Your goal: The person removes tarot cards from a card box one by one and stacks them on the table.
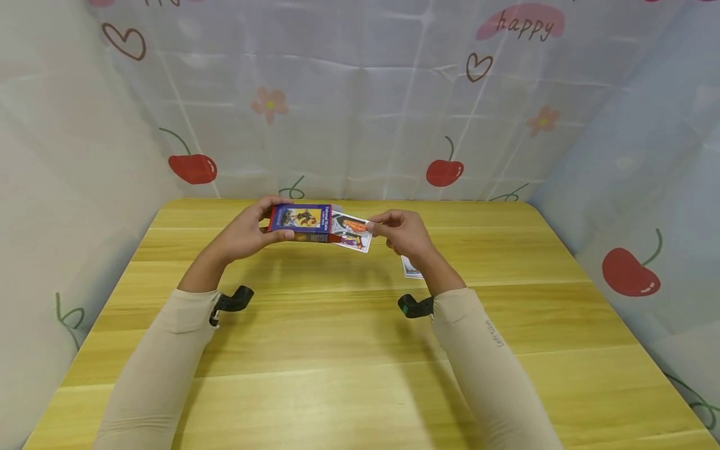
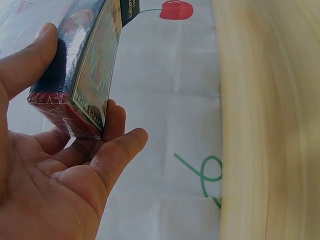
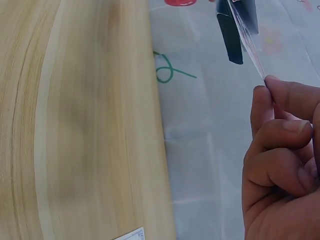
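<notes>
My left hand [image 1: 245,231] grips a blue and red tarot card box [image 1: 300,219] above the table, thumb on one side and fingers on the other. The left wrist view shows the box [image 2: 82,65] tilted, with its red end toward the palm. From the box's open right end sticks a tarot card [image 1: 353,231] with a colourful picture. My right hand [image 1: 406,234] pinches the outer edge of this card between thumb and forefinger, other fingers curled in. In the right wrist view the card [image 3: 250,47] appears nearly edge-on beside a dark box flap [image 3: 230,37].
Another card [image 1: 411,267] lies on the wooden table [image 1: 315,362], partly hidden behind the right wrist. Black wrist mounts [image 1: 416,306] stick out inward from both sleeves. A white curtain [image 1: 349,125] with printed cherries stands along the table's far edge.
</notes>
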`<state>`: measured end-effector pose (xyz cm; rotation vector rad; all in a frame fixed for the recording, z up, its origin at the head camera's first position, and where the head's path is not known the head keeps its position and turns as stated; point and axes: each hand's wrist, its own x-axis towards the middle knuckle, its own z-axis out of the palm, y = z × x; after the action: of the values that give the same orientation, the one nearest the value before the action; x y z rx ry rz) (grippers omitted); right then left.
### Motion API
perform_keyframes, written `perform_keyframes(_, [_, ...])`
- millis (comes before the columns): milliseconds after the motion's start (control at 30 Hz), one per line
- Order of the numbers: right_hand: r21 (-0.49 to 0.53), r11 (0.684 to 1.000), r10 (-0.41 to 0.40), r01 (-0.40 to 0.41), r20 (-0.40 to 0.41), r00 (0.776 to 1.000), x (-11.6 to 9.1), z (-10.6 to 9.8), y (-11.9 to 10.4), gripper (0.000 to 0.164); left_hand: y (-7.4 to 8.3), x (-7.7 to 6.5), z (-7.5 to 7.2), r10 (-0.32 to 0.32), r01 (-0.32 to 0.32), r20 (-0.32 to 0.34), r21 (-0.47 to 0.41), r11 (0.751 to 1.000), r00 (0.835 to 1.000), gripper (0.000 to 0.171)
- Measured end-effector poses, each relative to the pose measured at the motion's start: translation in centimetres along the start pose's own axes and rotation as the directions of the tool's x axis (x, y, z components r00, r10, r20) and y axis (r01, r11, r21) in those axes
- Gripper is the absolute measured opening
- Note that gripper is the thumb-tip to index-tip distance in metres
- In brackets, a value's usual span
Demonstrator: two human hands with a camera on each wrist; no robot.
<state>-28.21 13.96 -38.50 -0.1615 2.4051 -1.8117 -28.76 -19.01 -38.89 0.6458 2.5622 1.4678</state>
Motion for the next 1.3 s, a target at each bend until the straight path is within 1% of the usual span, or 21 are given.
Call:
perform_keyframes(133, [0.022, 1.000, 0.008, -0.008, 0.004, 1.000, -0.4, -0.2, 0.2, 0.023, 0.0, 0.1, 0.1, 0.003, -0.003, -0.001, 0.004, 1.000, 1.000, 0.066])
perform_keyframes(333, [0.083, 0.995, 0.062, -0.061, -0.007, 0.998, -1.3, -0.2, 0.7, 0.024, 0.1, 0.1, 0.1, -0.007, 0.007, 0.006, 0.002, 1.000, 1.000, 0.068])
perform_keyframes(500, [0.125, 0.990, 0.068, -0.063, -0.035, 0.997, -2.1, -0.1, 1.3, 0.024, 0.1, 0.2, 0.2, -0.018, 0.018, -0.001, 0.006, 1.000, 1.000, 0.068])
perform_keyframes(600, [0.149, 0.987, 0.072, -0.062, -0.062, 0.995, -2.6, -0.1, 1.7, 0.025, 0.0, 0.3, 0.3, -0.023, 0.023, -0.008, 0.002, 1.000, 1.000, 0.067])
perform_keyframes(700, [0.174, 0.983, 0.082, -0.062, -0.106, 0.991, -3.2, -0.3, 2.2, 0.025, 0.0, 0.3, 0.4, -0.022, 0.022, -0.010, 0.004, 1.000, 1.000, 0.067])
perform_keyframes(767, [0.196, 0.978, 0.102, -0.072, -0.146, 0.984, -3.6, -0.6, 2.6, 0.024, 0.0, 0.3, 0.3, -0.018, 0.018, -0.008, 0.012, 1.000, 1.000, 0.067])
perform_keyframes(833, [0.219, 0.971, 0.133, -0.090, -0.191, 0.972, -4.1, -1.1, 3.1, 0.024, 0.0, 0.3, 0.3, -0.016, 0.016, -0.006, 0.020, 1.000, 1.000, 0.067])
perform_keyframes(900, [0.244, 0.963, 0.172, -0.113, -0.232, 0.957, -4.7, -1.6, 3.8, 0.025, 0.0, 0.3, 0.4, -0.016, 0.016, -0.006, 0.024, 1.000, 1.000, 0.067])
perform_keyframes(1000, [0.281, 0.948, 0.238, -0.151, -0.307, 0.921, -5.5, -2.2, 5.0, 0.024, -0.2, 0.5, 0.4, -0.015, 0.015, -0.007, 0.022, 1.000, 1.000, 0.066])
perform_keyframes(1033, [0.292, 0.943, 0.258, -0.161, -0.334, 0.906, -5.7, -2.4, 5.5, 0.024, -0.2, 0.5, 0.4, -0.014, 0.014, -0.007, 0.023, 1.000, 1.000, 0.066])
perform_keyframes(1200, [0.334, 0.924, 0.335, -0.185, -0.479, 0.812, -6.1, -2.7, 7.4, 0.022, 0.0, 0.5, 0.5, -0.015, 0.014, 0.003, 0.029, 0.999, 1.000, 0.067])
perform_keyframes(1233, [0.348, 0.919, 0.347, -0.184, -0.496, 0.796, -6.1, -2.7, 7.7, 0.022, 0.0, 0.5, 0.5, -0.016, 0.016, 0.004, 0.033, 0.999, 1.000, 0.067])
perform_keyframes(1300, [0.384, 0.906, 0.372, -0.180, -0.514, 0.773, -6.1, -2.7, 8.3, 0.020, 0.0, 0.4, 0.6, -0.019, 0.019, 0.002, 0.045, 0.999, 1.000, 0.067])
